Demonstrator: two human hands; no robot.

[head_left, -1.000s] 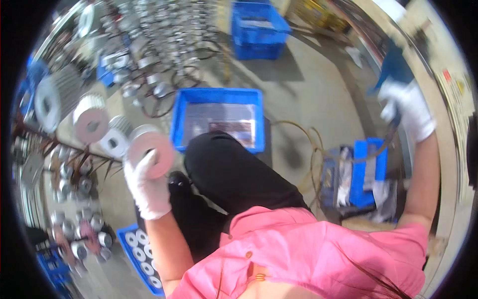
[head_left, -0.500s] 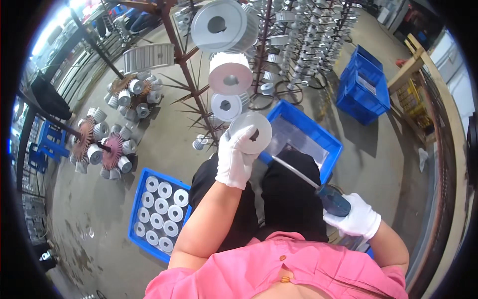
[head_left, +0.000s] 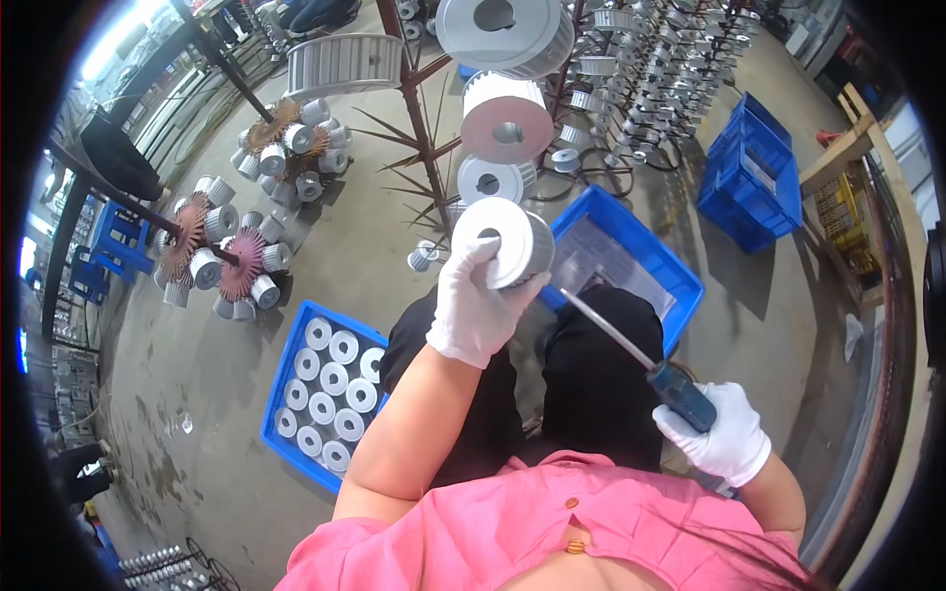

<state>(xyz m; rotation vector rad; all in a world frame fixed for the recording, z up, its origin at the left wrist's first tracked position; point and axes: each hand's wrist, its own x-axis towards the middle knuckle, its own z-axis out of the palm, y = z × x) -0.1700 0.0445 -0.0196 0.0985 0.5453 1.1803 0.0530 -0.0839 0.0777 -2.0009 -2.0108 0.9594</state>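
A silver toothed pulley (head_left: 524, 236) with a centre bore is gripped in my white-gloved left hand (head_left: 471, 313), in front of my knees. One finger reaches to the bore, and the toothed rim shows along the right side. My right hand (head_left: 724, 433), gloved too, is closed round the dark blue handle of a screwdriver (head_left: 682, 396). Its long metal shaft points up and left, with the tip below the pulley and apart from it. Larger pulleys (head_left: 506, 118) hang on a rusty spiked rack (head_left: 419, 128) just beyond my left hand.
A blue crate (head_left: 281, 379) with rows of pulleys stands on the floor at left. Another blue crate (head_left: 680, 295) lies beyond my right knee, near stacked blue bins (head_left: 749, 197). Spiked wheels (head_left: 241, 266) loaded with pulleys stand at far left. A wooden frame (head_left: 838, 158) edges the right.
My left hand has turned the pulley, so its toothed side now shows. The view has shifted, moving the surroundings slightly right. The screwdriver stays in my right hand.
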